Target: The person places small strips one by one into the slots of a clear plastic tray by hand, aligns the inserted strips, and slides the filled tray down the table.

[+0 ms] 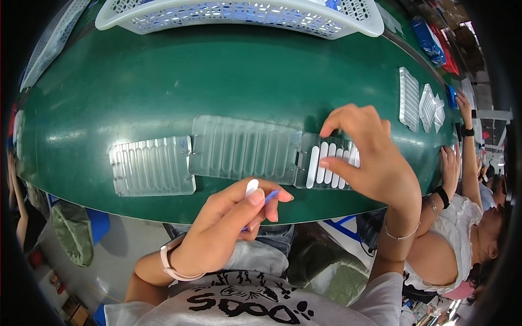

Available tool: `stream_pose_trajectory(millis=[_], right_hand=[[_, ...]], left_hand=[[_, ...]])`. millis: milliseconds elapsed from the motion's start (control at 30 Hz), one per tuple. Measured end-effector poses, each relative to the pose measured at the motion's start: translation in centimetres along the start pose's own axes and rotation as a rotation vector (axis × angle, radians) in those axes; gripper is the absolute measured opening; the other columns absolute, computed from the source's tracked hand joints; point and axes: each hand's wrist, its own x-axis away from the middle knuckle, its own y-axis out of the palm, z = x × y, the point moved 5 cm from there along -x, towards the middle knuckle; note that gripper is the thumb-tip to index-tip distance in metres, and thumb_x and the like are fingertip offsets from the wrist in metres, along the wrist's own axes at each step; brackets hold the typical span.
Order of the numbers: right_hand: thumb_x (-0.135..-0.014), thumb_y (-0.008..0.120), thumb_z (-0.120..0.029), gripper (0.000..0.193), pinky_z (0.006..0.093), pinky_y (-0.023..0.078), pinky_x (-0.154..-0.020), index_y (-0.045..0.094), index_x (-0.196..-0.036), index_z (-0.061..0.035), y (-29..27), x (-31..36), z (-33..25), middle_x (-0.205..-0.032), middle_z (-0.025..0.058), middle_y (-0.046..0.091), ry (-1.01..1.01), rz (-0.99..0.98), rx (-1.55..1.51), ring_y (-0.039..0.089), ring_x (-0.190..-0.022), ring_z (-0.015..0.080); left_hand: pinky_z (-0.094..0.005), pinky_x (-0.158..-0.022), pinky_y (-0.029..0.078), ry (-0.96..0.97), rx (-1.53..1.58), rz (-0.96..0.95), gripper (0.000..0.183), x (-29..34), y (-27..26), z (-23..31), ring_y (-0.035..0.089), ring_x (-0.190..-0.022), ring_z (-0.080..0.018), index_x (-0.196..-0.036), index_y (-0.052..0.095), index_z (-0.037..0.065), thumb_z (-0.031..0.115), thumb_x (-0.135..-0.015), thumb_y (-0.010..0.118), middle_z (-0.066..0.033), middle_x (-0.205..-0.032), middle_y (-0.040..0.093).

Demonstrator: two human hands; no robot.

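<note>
My left hand (225, 225) is closed near the table's front edge, pinching a white round-ended strip (252, 187) between thumb and fingers. A thin blue piece (271, 196) also sticks out of its fingers; its kind is unclear. My right hand (375, 157) hovers over the right clear plastic tray (306, 143), thumb and index finger apart with nothing visible between them. Several white strips (313, 167) lie side by side in that tray, partly hidden by the hand. Joined to its left is a larger clear tray (244, 146) with long slots, and beyond that another slotted clear tray (152, 165).
A white perforated basket (353, 24) with blue items stands along the far edge of the green table (163, 87). Another pale basket (51, 46) is at far left. Slotted clear trays (409, 99) lie at far right, near a co-worker's hand (449, 165).
</note>
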Motion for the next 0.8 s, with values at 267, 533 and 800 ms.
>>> stream_pose_trajectory(millis=[267, 533, 800], right_hand=[[-0.072, 0.074, -0.024, 0.032, 0.0335, 0.028, -0.084, 0.058, -0.098, -0.0119, 0.6, 0.4, -0.2, -0.091, 0.0000, 0.057, 0.015, 0.087, -0.103, 0.049, -0.088, 0.0196], [-0.069, 0.078, -0.029, 0.038, 0.0328, 0.028, -0.084, 0.062, -0.099, -0.0129, 0.1, -0.3, 1.3, -0.088, -0.0004, 0.058, 0.097, -0.029, -0.071, 0.049, -0.091, 0.0178], [-0.070, 0.078, -0.027, 0.039, 0.0343, 0.030, -0.089, 0.063, -0.103, -0.0146, -1.2, 2.1, 4.9, -0.092, -0.0025, 0.060, 0.228, -0.044, -0.158, 0.050, -0.095, 0.0178]], left_hand=[[-0.0214, -0.050, 0.028, 0.014, -0.103, 0.048, 0.040, 0.8, 0.1, -0.3, 0.037, -0.062, -0.0082, -0.105, 0.058, -0.003, 0.032, -0.098, 0.040, -0.0043, -0.080, 0.051], [-0.0192, -0.051, 0.027, 0.036, -0.045, -0.019, 0.041, 1.4, -0.3, -0.4, 0.034, -0.064, -0.0051, -0.111, 0.057, -0.002, 0.032, -0.100, 0.038, -0.0014, -0.082, 0.048], [-0.0199, -0.050, 0.028, 0.033, -0.047, -0.025, 0.048, 1.6, -0.4, -0.9, 0.034, -0.063, -0.0062, -0.111, 0.059, -0.004, 0.036, -0.101, 0.033, -0.0006, -0.081, 0.045]])
